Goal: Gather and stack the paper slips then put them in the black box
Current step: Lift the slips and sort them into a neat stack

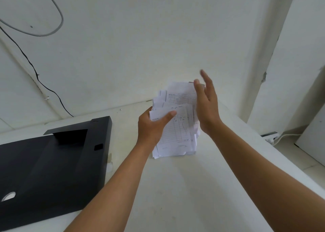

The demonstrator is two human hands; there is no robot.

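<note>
An uneven stack of white printed paper slips (177,126) stands on its lower edge on the white table (175,187), near the far edge. My left hand (151,128) grips the stack's left side, thumb across the front sheet. My right hand (206,105) is flat with fingers straight, pressed against the stack's right edge, holding nothing. The black box (52,170) lies open on the table to the left, apart from both hands.
A white wall rises just behind the table, with a grey cable (52,29) and a thin black wire (35,70) hanging on it. The table's right edge drops to the floor, where a white power strip (271,138) lies.
</note>
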